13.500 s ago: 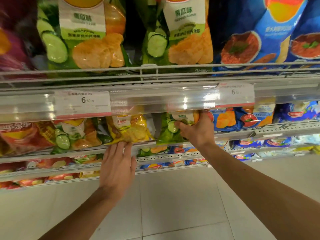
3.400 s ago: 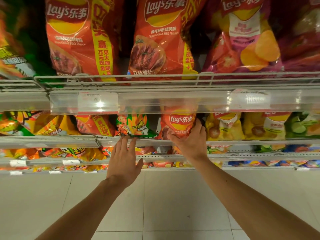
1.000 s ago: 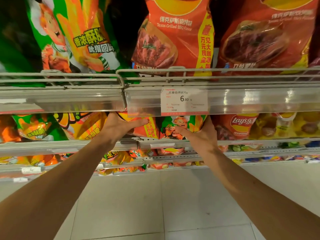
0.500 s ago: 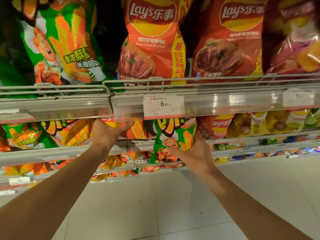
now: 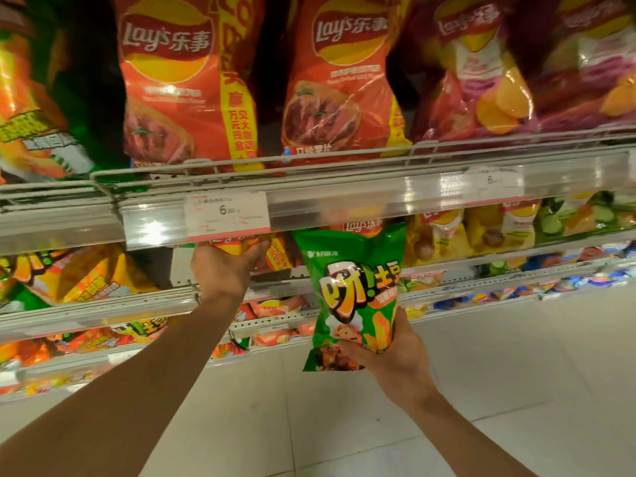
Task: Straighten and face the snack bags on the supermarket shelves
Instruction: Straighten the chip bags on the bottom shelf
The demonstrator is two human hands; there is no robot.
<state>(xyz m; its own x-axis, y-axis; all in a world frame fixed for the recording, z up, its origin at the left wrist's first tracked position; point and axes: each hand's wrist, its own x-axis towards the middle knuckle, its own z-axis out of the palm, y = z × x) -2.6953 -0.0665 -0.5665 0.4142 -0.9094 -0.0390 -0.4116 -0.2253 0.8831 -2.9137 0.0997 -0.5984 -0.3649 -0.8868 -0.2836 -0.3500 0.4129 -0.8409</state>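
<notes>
My right hand (image 5: 392, 363) grips the bottom of a green snack bag (image 5: 354, 290), held upright in front of the shelves and clear of them. My left hand (image 5: 223, 270) reaches under the price rail and holds a small orange Lay's bag (image 5: 275, 256) on the second shelf; its fingertips are partly hidden by the rail. Large orange Lay's bags (image 5: 182, 84) stand upright on the top shelf behind a wire guard (image 5: 309, 163).
A clear price rail with a white label (image 5: 225, 215) runs across above my hands. Yellow and green bags (image 5: 499, 228) fill the second shelf to the right, orange and green ones (image 5: 86, 277) to the left. Lower shelves jut out over pale floor tiles (image 5: 344, 425).
My right hand has pulled the green bag out of the second shelf, down and toward me. My left hand stays on the orange bag. The view has shifted right.
</notes>
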